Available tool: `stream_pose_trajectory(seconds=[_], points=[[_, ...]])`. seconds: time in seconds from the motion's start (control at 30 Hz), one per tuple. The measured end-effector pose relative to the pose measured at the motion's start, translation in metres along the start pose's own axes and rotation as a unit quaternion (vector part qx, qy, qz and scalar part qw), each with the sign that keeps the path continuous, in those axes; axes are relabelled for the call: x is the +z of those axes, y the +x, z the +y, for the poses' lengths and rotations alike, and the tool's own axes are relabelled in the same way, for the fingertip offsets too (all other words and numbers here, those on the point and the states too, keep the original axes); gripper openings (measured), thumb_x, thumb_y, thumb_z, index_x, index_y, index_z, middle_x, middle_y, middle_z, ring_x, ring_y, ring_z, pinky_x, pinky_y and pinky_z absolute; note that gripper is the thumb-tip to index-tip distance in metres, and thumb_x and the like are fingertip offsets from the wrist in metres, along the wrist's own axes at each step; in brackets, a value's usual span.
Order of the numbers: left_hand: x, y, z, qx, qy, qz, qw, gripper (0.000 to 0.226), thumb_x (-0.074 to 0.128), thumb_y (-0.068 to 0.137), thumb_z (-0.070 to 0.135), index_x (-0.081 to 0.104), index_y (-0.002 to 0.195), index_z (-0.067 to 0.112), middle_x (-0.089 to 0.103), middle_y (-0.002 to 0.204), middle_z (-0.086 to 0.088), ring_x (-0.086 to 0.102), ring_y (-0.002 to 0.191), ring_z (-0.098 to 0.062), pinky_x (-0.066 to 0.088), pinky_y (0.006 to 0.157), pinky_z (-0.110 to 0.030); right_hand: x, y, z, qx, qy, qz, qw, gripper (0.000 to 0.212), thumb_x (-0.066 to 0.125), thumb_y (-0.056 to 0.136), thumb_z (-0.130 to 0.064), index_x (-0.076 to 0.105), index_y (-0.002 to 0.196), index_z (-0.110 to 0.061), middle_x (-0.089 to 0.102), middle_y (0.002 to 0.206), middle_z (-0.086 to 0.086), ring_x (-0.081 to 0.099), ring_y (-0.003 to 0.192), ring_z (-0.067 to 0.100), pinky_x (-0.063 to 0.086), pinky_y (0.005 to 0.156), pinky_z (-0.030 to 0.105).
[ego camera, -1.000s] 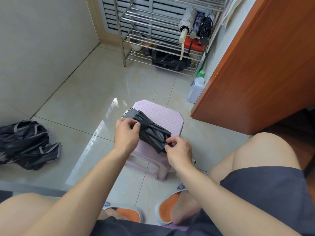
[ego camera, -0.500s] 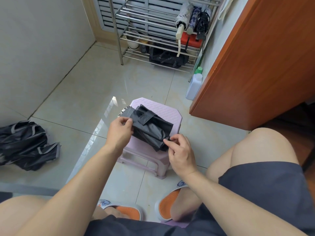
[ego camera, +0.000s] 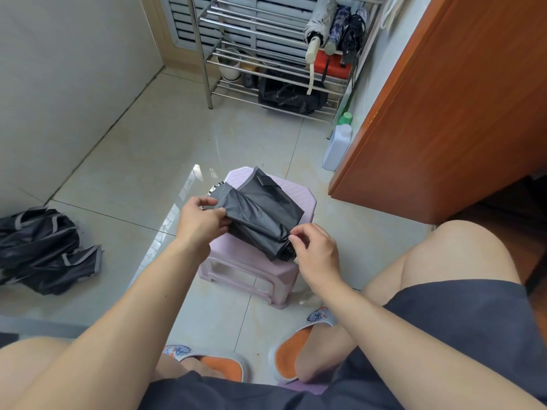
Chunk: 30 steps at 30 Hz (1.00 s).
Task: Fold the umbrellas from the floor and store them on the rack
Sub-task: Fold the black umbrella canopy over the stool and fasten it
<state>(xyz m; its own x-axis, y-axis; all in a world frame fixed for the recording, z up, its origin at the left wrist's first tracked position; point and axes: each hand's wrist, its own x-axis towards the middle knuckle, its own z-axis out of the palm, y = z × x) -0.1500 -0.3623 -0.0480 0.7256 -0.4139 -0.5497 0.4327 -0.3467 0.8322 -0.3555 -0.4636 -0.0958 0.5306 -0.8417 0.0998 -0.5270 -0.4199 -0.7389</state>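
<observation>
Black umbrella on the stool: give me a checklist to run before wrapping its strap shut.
1. Left hand grips the canopy end of the black umbrella: ok.
2. Right hand pinches the near end: ok.
3. Umbrella rests on the pink stool: ok.
4. Canopy folds rolled tight: not ok, one flap stands loose at the far side.
5. Strap fastened: not ok.
6. Room on the rack beside the stored umbrellas: ok.

Single head-worn view looks forward and down, close over the stool (ego camera: 291,199).
</observation>
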Motion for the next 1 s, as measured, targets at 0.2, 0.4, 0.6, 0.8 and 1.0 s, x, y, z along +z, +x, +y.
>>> stream_pose_trajectory(seconds=[0.2, 0.4, 0.6, 0.8, 1.0], points=[[-0.004, 0.002, 0.005, -0.049, -0.044, -0.019, 0.998, 0.02, 0.056, 0.098, -0.004, 0.052, 0.103, 0.014, 0.065, 0.102, -0.015, 0.069, 0.082, -0.025, 0.06, 0.081, -0.043, -0.015, 0.02, 0.007, -0.258, -0.153, -0.065, 0.952, 0.011, 0.073, 0.086, -0.011, 0.072, 0.096, -0.013, 0.069, 0.091, 0.001, 0.065, 0.08, 0.028, 0.054, 0.065, 0.036], [-0.002, 0.0, 0.007, -0.03, -0.035, -0.033, 0.998, 0.022, 0.054, 0.099, -0.005, 0.051, 0.103, 0.016, 0.065, 0.099, -0.015, 0.069, 0.077, -0.024, 0.059, 0.09, -0.053, -0.02, 0.033, 0.014, -0.359, -0.239, -0.096, 0.897, 0.009, 0.067, 0.083, 0.0, 0.065, 0.084, -0.009, 0.063, 0.085, 0.005, 0.058, 0.063, 0.029, 0.048, 0.045, 0.037], [-0.005, 0.0, 0.008, -0.037, -0.027, -0.044, 0.998, 0.02, 0.054, 0.099, -0.005, 0.054, 0.099, 0.014, 0.067, 0.095, -0.013, 0.069, 0.085, -0.029, 0.057, 0.093, -0.055, -0.02, 0.032, 0.004, -0.336, -0.227, -0.074, 0.911, 0.011, 0.052, 0.086, -0.008, 0.058, 0.077, -0.01, 0.055, 0.077, 0.005, 0.049, 0.053, 0.028, 0.042, 0.041, 0.033], [-0.004, 0.0, 0.008, -0.051, -0.037, -0.043, 0.997, 0.014, 0.054, 0.1, -0.004, 0.058, 0.098, 0.01, 0.068, 0.097, -0.015, 0.07, 0.091, -0.03, 0.057, 0.094, -0.055, -0.018, 0.021, 0.004, -0.165, -0.122, -0.075, 0.976, 0.005, 0.055, 0.09, -0.013, 0.059, 0.091, -0.011, 0.062, 0.082, 0.004, 0.057, 0.067, 0.033, 0.05, 0.06, 0.041], [-0.003, -0.001, 0.011, -0.058, -0.05, -0.039, 0.996, 0.012, 0.05, 0.102, 0.004, 0.057, 0.094, 0.011, 0.061, 0.09, -0.012, 0.07, 0.092, -0.032, 0.057, 0.093, -0.056, -0.013, 0.006, 0.005, -0.016, -0.004, -0.01, 1.0, 0.01, 0.065, 0.081, -0.005, 0.068, 0.085, -0.014, 0.063, 0.091, -0.004, 0.06, 0.081, 0.009, 0.053, 0.079, 0.029]])
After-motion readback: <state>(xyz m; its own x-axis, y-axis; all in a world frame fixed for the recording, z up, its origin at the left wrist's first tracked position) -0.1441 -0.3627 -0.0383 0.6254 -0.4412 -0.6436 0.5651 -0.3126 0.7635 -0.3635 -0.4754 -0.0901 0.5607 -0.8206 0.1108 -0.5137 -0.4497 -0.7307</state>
